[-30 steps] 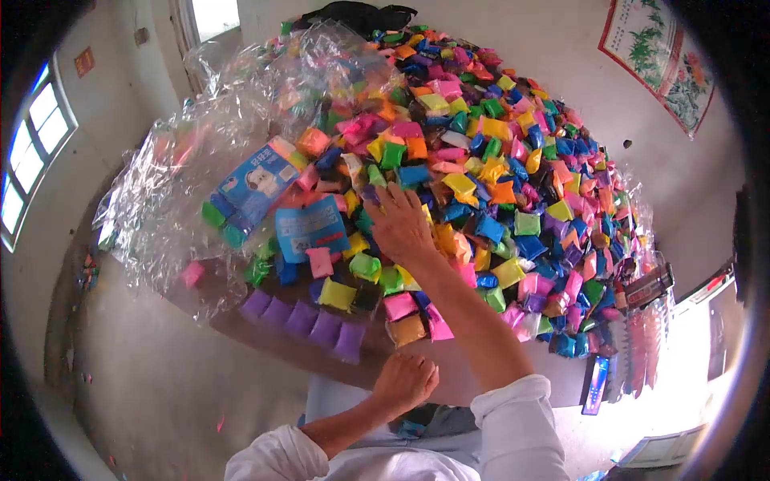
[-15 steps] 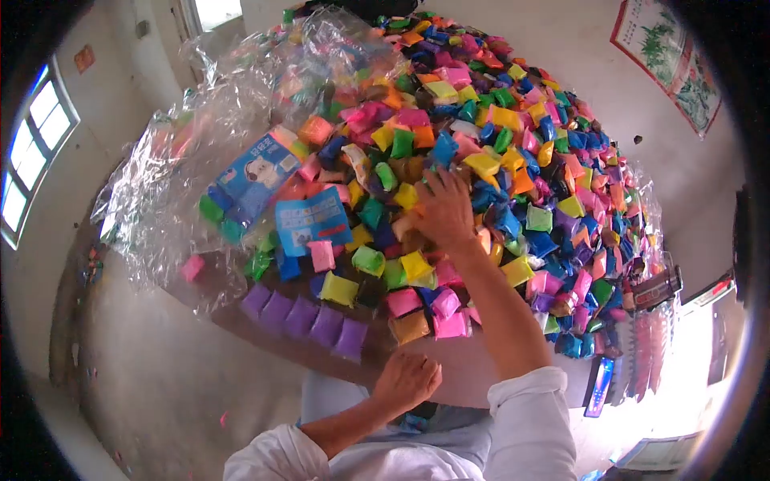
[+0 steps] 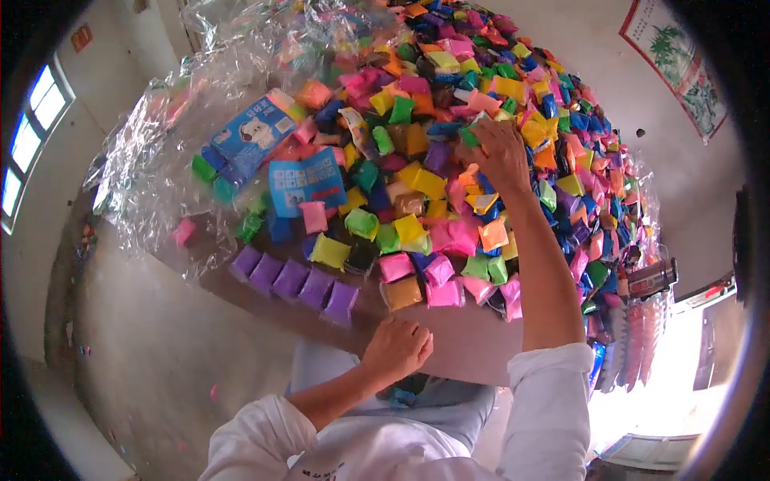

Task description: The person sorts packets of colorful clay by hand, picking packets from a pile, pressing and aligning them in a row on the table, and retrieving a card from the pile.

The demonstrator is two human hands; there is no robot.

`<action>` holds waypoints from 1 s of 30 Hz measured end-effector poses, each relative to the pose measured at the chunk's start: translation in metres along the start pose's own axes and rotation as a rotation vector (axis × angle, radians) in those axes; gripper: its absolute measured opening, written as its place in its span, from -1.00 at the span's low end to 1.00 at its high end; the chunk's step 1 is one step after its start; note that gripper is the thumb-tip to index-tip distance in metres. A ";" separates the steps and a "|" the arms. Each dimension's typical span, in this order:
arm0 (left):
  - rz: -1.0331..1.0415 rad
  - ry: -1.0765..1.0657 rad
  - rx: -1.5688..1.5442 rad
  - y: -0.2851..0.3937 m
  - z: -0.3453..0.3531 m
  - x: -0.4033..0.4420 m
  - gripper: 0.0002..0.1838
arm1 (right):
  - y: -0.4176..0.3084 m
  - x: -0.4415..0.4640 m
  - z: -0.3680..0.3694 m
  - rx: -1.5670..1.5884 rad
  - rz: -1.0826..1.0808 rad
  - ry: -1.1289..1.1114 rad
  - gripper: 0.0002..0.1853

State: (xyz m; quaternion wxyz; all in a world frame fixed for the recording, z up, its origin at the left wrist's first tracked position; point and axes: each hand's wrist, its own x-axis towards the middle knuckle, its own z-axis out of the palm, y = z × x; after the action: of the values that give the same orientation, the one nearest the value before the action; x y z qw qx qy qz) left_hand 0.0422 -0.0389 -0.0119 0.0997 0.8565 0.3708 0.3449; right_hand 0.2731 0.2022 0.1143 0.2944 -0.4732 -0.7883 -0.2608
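Observation:
Many small plastic-wrapped packets of coloured clay-like material form a large heap on the table. My right hand [image 3: 499,156] reaches into the heap, its fingers apart and bent down among the packets. A green packet [image 3: 469,138] is at its fingertips; I cannot tell whether it is gripped. Yellow packets [image 3: 539,128] lie just right of that hand, and a purple packet [image 3: 437,156] is to its left. My left hand [image 3: 399,349] rests closed at the table's near edge, with nothing showing in it. Left of it lies a neat row of purple packets [image 3: 290,278].
A blue printed card [image 3: 306,186] and a blue bag with a dog picture [image 3: 255,132] lie on the heap's left side. Clear crumpled plastic film [image 3: 152,172] covers the far left. A dark can-like object [image 3: 651,276] is at the right edge.
My right hand has moved right and farther into the heap, uncovering a purple packet and shifting packets toward the near edge. My left hand stays closed by the edge. The view has tilted slightly.

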 end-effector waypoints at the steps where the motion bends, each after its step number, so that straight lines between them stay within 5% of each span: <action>1: -0.006 -0.002 -0.006 0.001 -0.002 0.000 -0.78 | 0.003 -0.001 0.002 0.001 0.000 -0.008 -0.67; 10: -0.026 0.017 -0.047 0.002 -0.001 0.001 -0.80 | 0.039 -0.009 -0.002 -0.084 0.056 0.002 -0.61; 19: -0.031 0.012 -0.004 0.002 -0.003 0.002 -0.80 | 0.009 0.012 -0.010 -0.220 0.185 -0.203 -0.77; 21: -0.005 -0.003 0.014 0.002 -0.002 0.001 -0.80 | -0.009 0.013 0.007 0.069 0.138 -0.266 -0.78; 23: -0.004 0.006 0.014 0.003 -0.001 0.000 -0.80 | -0.042 0.007 0.022 0.583 0.433 -0.375 -0.74; 24: -0.001 0.023 0.016 0.003 -0.001 0.001 -0.79 | -0.047 -0.002 0.032 0.581 0.433 -0.372 -0.74; 26: 0.005 0.030 0.020 0.002 -0.002 0.001 -0.80 | -0.053 -0.021 0.053 0.200 -0.164 -0.088 -0.73; 27: 0.009 0.037 0.023 0.002 -0.002 0.001 -0.80 | -0.065 -0.024 0.045 0.198 -0.165 -0.088 -0.73; 29: 0.006 0.042 0.010 0.003 -0.007 0.005 -0.80 | -0.086 -0.025 0.024 0.434 0.258 -0.387 -0.72; 30: 0.001 0.044 -0.002 0.003 -0.008 0.006 -0.80 | -0.081 -0.030 0.027 0.442 0.178 -0.465 -0.75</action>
State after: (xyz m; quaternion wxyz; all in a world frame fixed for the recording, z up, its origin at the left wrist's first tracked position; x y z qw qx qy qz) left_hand 0.0417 -0.0375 -0.0017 0.0923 0.8488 0.3721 0.3642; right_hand 0.2059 0.1694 0.0638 0.2240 -0.5117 -0.8274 0.0582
